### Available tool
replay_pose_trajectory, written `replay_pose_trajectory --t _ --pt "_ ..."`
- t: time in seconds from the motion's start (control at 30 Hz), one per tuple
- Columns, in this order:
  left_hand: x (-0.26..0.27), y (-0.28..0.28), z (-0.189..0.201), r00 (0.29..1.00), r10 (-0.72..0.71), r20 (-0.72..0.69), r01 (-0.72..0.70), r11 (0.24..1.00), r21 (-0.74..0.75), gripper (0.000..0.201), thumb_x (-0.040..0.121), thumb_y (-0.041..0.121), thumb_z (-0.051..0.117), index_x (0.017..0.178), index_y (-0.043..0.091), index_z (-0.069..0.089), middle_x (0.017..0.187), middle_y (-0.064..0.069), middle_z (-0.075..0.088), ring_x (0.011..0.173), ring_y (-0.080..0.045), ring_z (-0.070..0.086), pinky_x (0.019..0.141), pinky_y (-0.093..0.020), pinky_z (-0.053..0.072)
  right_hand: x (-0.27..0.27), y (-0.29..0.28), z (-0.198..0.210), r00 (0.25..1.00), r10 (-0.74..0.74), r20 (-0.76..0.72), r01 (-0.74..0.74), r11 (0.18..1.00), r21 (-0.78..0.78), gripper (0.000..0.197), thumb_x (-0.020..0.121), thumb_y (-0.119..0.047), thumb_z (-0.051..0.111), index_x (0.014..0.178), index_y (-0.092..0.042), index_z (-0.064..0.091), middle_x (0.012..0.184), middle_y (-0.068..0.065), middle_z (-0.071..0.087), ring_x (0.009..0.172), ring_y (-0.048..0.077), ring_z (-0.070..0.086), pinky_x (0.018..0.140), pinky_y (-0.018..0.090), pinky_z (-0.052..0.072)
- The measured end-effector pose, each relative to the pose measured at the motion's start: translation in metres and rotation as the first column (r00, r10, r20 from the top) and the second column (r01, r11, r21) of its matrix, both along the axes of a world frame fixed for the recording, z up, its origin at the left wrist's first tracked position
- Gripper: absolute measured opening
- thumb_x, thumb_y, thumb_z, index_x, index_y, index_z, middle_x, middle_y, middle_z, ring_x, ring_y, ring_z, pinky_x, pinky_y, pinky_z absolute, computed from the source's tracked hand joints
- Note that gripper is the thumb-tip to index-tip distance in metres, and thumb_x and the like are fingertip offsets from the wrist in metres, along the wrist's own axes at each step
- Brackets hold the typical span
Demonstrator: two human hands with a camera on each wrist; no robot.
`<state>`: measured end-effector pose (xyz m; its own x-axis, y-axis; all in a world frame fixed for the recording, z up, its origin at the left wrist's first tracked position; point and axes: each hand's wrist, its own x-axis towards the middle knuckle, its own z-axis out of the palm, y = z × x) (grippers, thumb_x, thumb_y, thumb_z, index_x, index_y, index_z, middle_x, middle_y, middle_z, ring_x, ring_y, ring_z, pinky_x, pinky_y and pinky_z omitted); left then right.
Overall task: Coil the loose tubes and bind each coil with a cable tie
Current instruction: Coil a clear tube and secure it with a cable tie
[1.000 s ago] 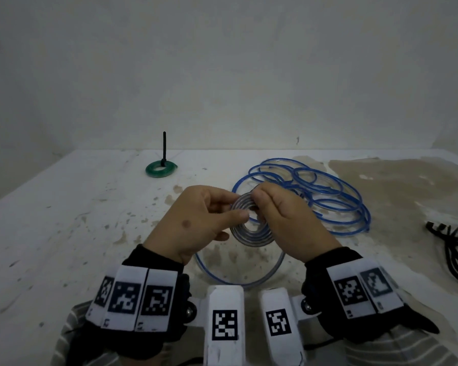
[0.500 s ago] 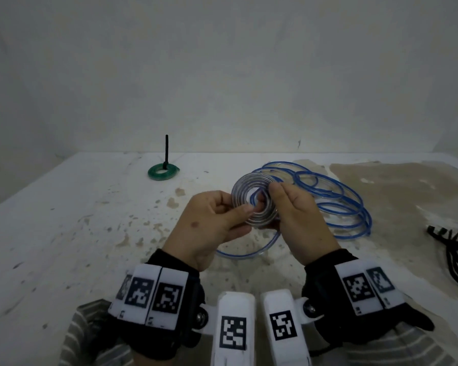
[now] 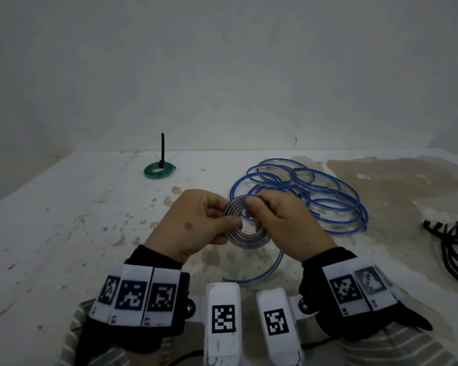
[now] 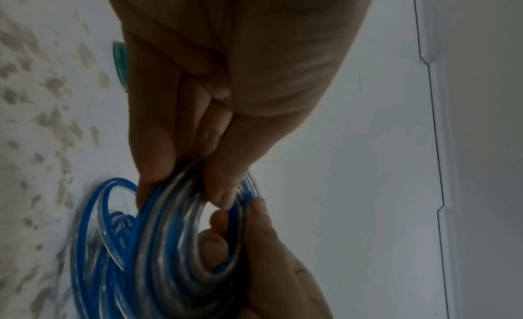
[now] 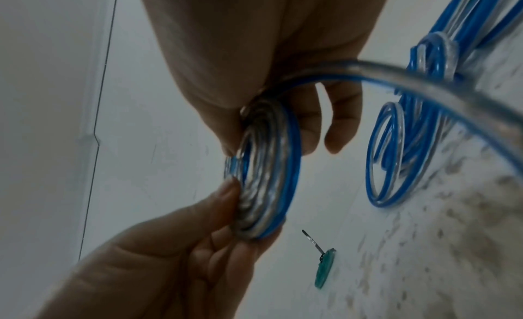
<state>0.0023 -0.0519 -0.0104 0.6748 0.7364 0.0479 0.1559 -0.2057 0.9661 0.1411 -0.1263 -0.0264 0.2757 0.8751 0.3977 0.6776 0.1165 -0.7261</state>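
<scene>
Both hands hold a tight flat coil (image 3: 245, 233) of clear tube with a blue stripe, above the table's middle. My left hand (image 3: 196, 225) pinches the coil's left side, thumb on the front face (image 4: 181, 245). My right hand (image 3: 280, 220) grips its right and top edge, fingers curled over the coil (image 5: 263, 173). The tube's free length (image 3: 265, 270) curves down under the coil and runs into the loose blue loops (image 3: 315, 194) lying behind my right hand. A green coil (image 3: 159, 170) bound with a black cable tie (image 3: 162, 146) lies at the far left.
A bunch of black cable ties (image 3: 452, 247) lies at the right edge of the stained white table (image 3: 64, 233). A bare wall stands close behind the table. White marker blocks on both wrists fill the bottom of the head view.
The coil tipped up toward the wall half a second ago and has now come back down and flatter. The free tube hangs low again under my hands.
</scene>
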Motion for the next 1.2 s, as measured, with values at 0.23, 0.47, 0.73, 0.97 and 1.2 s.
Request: replay_pose_trajectory --t 0.23,0.47,0.73,0.97,1.2 --pt "0.008 -0.004 0.000 0.964 0.066 0.256 0.008 0.961 -0.278 0.001 0.082 0.002 0.060 0.082 0.002 0.061 0.068 -0.007 0.069 0.060 -0.013 0.066 0.054 -0.020 0.055 0.003 0.000 0.008 0.874 0.067 -0.482 0.020 0.985 0.173 0.051 0.087 -0.043 0.052 0.073 0.005 0.062 0.068 0.023 0.061 0.062 0.026 0.053 0.065 0.044 0.046" --pt "0.010 -0.010 -0.004 0.976 -0.121 0.183 0.172 0.940 -0.295 0.023 0.071 0.010 0.066 0.092 0.001 0.065 0.083 -0.009 0.072 0.077 -0.016 0.069 0.068 -0.026 0.058 0.007 -0.003 0.008 0.954 -0.058 -0.294 0.097 0.988 0.119 0.040 0.097 -0.030 0.039 0.064 -0.011 0.053 0.046 -0.009 0.049 0.051 0.011 0.048 0.059 0.038 0.042" --pt "0.005 -0.004 0.002 0.984 -0.046 0.170 0.058 0.996 -0.069 0.042 0.067 0.005 0.073 0.107 0.013 0.062 0.067 -0.007 0.068 0.070 -0.022 0.069 0.064 -0.035 0.059 0.002 -0.007 0.010 1.000 0.017 0.018 -0.017 1.000 0.008 0.038 0.094 -0.031 0.042 0.081 0.000 0.058 0.070 0.013 0.057 0.061 0.021 0.055 0.063 0.038 0.046" --pt "0.010 -0.015 0.003 0.991 -0.116 0.072 0.111 0.991 0.069 0.053 0.069 0.002 0.076 0.113 0.024 0.057 0.058 -0.001 0.065 0.054 -0.013 0.062 0.057 -0.032 0.056 0.005 -0.008 0.011 0.997 -0.011 -0.080 0.013 0.999 0.030 0.019 0.089 -0.030 0.054 0.079 -0.014 0.054 0.068 0.005 0.057 0.060 0.016 0.051 0.061 0.036 0.047" --pt "0.012 -0.008 0.004 0.872 0.202 0.446 -0.095 0.963 -0.251 0.040 0.076 -0.002 0.068 0.104 0.022 0.052 0.063 -0.006 0.070 0.056 -0.013 0.066 0.049 -0.024 0.052 -0.003 0.000 0.012 0.836 0.034 -0.547 0.033 0.993 0.113 0.036 0.097 -0.031 0.039 0.085 -0.004 0.059 0.072 0.011 0.058 0.065 0.017 0.058 0.060 0.034 0.052"
